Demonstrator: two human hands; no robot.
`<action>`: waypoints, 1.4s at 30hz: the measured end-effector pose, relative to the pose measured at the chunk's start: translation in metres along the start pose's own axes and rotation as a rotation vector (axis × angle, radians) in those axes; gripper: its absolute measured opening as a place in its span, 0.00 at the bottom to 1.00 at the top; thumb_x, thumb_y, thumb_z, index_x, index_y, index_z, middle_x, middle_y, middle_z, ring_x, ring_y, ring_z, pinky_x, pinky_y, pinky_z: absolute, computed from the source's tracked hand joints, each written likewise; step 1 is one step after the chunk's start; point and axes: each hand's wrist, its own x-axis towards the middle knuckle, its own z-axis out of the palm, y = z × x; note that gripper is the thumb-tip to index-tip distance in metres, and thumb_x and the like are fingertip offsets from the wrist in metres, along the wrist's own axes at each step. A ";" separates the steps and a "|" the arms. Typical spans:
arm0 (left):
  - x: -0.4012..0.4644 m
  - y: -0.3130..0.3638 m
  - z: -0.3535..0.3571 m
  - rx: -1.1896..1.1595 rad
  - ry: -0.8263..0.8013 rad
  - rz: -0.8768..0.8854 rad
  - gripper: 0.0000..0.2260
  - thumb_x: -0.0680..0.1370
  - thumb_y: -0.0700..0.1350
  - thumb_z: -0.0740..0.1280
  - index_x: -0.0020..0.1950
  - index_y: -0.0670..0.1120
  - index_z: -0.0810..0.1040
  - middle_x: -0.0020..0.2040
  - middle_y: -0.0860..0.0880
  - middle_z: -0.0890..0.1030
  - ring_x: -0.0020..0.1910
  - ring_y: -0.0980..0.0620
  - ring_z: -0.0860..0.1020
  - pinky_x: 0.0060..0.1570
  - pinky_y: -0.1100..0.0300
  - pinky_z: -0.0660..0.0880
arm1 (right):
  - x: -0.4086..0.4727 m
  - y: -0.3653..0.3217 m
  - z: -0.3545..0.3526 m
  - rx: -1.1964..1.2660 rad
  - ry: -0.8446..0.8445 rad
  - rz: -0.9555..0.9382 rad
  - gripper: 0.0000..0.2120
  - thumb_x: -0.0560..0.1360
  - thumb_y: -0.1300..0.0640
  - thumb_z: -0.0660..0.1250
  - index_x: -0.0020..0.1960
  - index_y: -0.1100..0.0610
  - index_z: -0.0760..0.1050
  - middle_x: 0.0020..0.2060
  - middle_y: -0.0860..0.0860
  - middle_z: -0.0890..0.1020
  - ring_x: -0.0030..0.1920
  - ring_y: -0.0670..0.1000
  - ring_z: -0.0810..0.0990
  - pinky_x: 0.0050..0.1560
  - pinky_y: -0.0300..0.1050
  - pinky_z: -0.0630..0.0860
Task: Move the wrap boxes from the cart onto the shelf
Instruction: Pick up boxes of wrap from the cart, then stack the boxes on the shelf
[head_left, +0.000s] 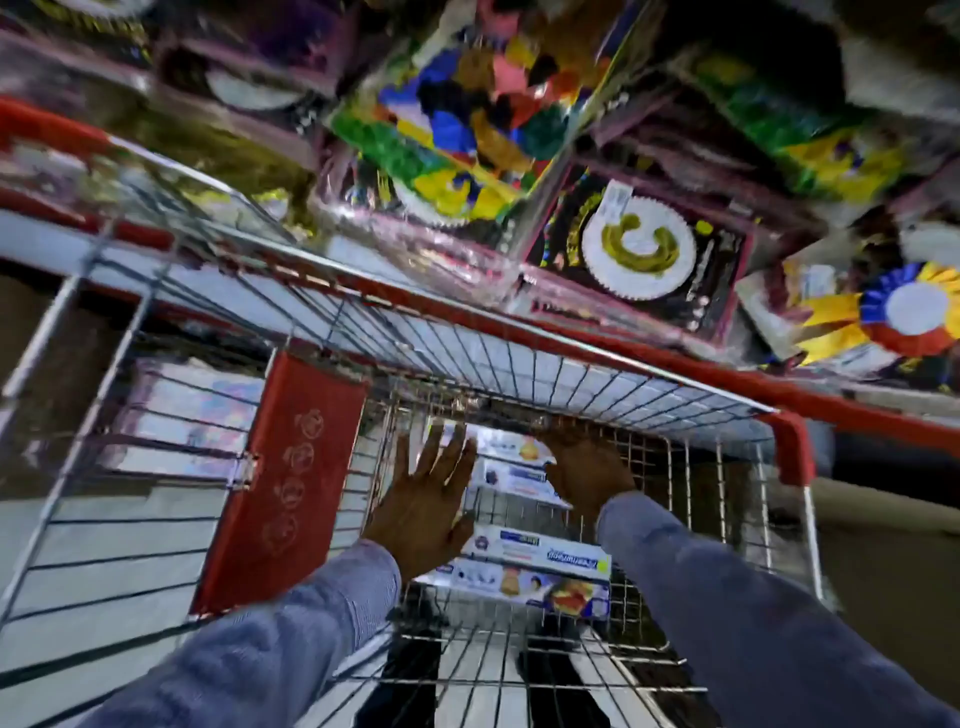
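Two blue sleeves (291, 639) come in from the bottom, closest of all, and reach down into the big wire cart (519, 374) with its red rim. Behind the cart stands the shelf (857, 402), with a red edge, full of shiny packs of paper plates (638, 254) in many colours (the picture is blurry up there). A red flap (283, 478) with round drawings hangs inside the cart on the left. Down at the bottom of the cart lie the wrap boxes (540, 571), long and white with blue print and food pictures, in a small pile. The left hand (423, 504) is wide open with its fingers spread, just over the left end of the boxes, and I cannot tell if it touches them. The right hand (587, 470) reaches farther in, at the boxes near the far wall of the cart, with its fingers bent down; whether it grips a box is hard to tell.
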 end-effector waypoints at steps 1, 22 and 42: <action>0.006 -0.003 0.010 0.025 -0.008 0.011 0.34 0.80 0.58 0.60 0.80 0.41 0.55 0.81 0.39 0.55 0.79 0.32 0.53 0.72 0.26 0.55 | 0.014 0.003 0.006 0.022 -0.004 -0.001 0.28 0.81 0.53 0.60 0.79 0.53 0.59 0.76 0.56 0.68 0.75 0.59 0.67 0.70 0.54 0.70; 0.091 0.017 0.094 0.057 -0.157 0.106 0.27 0.78 0.34 0.60 0.78 0.40 0.60 0.73 0.40 0.71 0.70 0.39 0.70 0.74 0.43 0.63 | 0.036 0.022 -0.013 -0.283 0.125 -0.114 0.22 0.75 0.51 0.65 0.66 0.60 0.69 0.57 0.60 0.82 0.56 0.63 0.81 0.51 0.52 0.76; -0.056 0.038 -0.287 -0.129 0.295 0.129 0.26 0.70 0.45 0.73 0.69 0.47 0.77 0.64 0.44 0.82 0.59 0.42 0.81 0.59 0.54 0.77 | -0.174 -0.091 -0.329 -0.231 0.605 -0.377 0.24 0.71 0.37 0.67 0.63 0.46 0.74 0.55 0.52 0.84 0.58 0.57 0.81 0.49 0.46 0.74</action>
